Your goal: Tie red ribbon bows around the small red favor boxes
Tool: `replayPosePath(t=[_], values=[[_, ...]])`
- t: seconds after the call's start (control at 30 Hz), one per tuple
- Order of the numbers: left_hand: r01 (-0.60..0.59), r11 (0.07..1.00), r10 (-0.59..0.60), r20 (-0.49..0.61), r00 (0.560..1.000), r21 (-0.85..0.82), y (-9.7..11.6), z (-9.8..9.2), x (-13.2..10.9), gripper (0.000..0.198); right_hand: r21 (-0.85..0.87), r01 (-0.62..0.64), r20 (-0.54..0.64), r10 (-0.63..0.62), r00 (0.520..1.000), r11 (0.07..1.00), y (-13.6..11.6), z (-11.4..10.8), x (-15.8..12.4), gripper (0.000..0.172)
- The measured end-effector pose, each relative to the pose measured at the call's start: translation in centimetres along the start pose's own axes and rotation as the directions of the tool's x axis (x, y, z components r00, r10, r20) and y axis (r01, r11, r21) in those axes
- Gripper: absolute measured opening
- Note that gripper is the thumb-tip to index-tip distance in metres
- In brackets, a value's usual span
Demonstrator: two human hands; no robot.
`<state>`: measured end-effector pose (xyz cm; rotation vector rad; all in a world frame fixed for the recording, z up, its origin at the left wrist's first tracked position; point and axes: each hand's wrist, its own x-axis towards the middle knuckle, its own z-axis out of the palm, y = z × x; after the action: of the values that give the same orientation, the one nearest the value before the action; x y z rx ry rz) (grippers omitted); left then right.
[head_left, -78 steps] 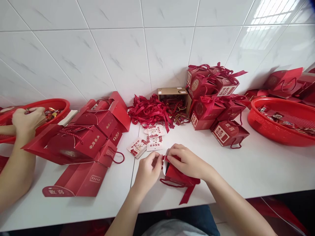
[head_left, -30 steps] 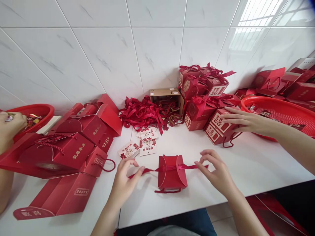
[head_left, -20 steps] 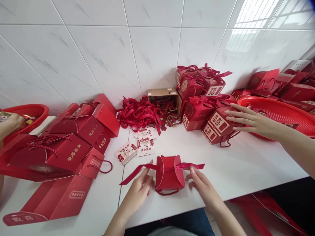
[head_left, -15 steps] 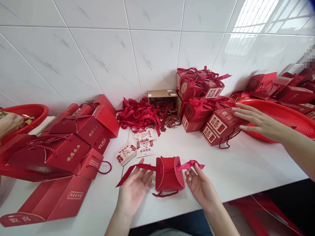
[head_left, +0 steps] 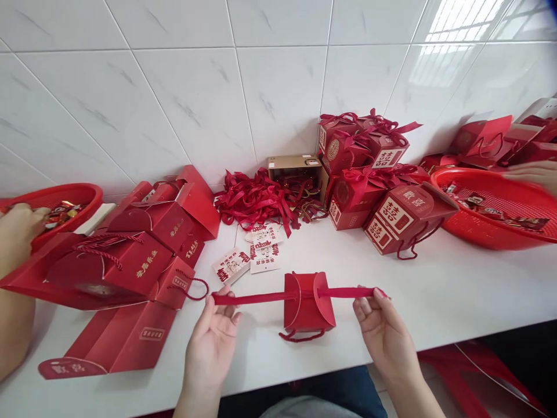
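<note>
In front of me on the white table stands a small red gift box [head_left: 308, 316] with rounded flaps and a cord handle at its near side. A red ribbon [head_left: 256, 299] runs through the flaps and is stretched level to both sides. My left hand [head_left: 214, 339] is closed on the ribbon's left end, between thumb and fingers. At the other end, my right hand [head_left: 385, 328] pinches the ribbon, palm turned up. Neither hand touches the box. Beyond it lie several printed cards [head_left: 263, 255] and a heap of loose red ribbons [head_left: 256, 200].
Red boxes [head_left: 143, 261] crowd the left, beside a red basket [head_left: 89, 200] with a person's hand in it. Tied boxes [head_left: 394, 217] are stacked at the wall near a cardboard box [head_left: 296, 162]. Another red basket [head_left: 487, 232] holds wrapped sweets; a person's hand [head_left: 537, 174] hovers there.
My hands have moved apart, and the ribbon, loose before, is now pulled straight. The other person's hand on the right has shifted from the tied boxes to over the basket.
</note>
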<state>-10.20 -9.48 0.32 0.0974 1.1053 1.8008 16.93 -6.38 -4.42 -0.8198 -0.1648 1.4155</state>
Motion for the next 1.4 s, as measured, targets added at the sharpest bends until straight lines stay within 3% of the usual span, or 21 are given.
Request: replayPosePath(t=[0.1,0.17,0.27,0.37,0.47,0.6,0.7,0.83,0.97,1.23,1.4], values=[[-0.174,0.98,0.164,0.106,0.981,0.094,1.0,0.4,0.1,0.026,-0.02,0.118,-0.007,-0.118,0.993,0.993,-1.0,1.3,-0.2,0.022],[-0.264,0.953,0.241,0.153,0.958,0.149,1.5,1.0,0.1,0.036,-0.07,0.204,0.038,-0.202,0.979,0.976,-1.7,2.2,-0.3,0.022],[-0.384,0.903,0.349,0.195,0.917,0.19,2.4,2.3,-0.1,0.034,-0.145,0.313,0.121,-0.297,0.947,0.939,-3.0,3.6,-0.4,0.022],[-0.505,0.839,0.447,0.271,0.852,0.202,3.4,4.0,-0.5,0.03,-0.205,0.45,0.237,-0.402,0.884,0.869,-4.5,5.1,-0.4,0.018],[-0.628,0.751,0.53,0.38,0.758,0.206,4.1,5.9,-0.9,0.025,-0.254,0.591,0.376,-0.485,0.789,0.765,-5.8,7.1,-0.3,0.016],[-0.712,0.672,0.501,0.584,0.639,0.203,4.6,8.7,-1.7,0.023,-0.304,0.692,0.551,-0.472,0.688,0.654,-6.6,9.8,-0.4,0.012],[-0.729,0.652,0.433,0.687,0.584,0.208,4.7,10.7,-2.6,0.021,-0.31,0.736,0.635,-0.444,0.632,0.602,-6.6,11.5,-0.7,0.015],[-0.707,0.661,0.335,0.744,0.579,0.252,4.3,12.5,-3.4,0.02,-0.359,0.784,0.696,-0.415,0.586,0.506,-6.6,13.0,-1.2,0.019],[-0.654,0.717,0.299,0.742,0.6,0.241,3.4,13.1,-3.3,0.016,-0.402,0.793,0.704,-0.399,0.588,0.458,-6.7,13.5,-1.5,0.023],[-0.615,0.761,0.31,0.719,0.622,0.204,2.7,12.8,-3.0,0.009,-0.308,0.767,0.705,-0.406,0.582,0.563,-7.4,14.1,-1.8,0.022],[-0.625,0.773,0.342,0.758,0.556,0.109,3.2,13.1,-3.5,0.011,-0.298,0.742,0.711,-0.38,0.592,0.6,-7.4,14.6,-1.8,0.023]])
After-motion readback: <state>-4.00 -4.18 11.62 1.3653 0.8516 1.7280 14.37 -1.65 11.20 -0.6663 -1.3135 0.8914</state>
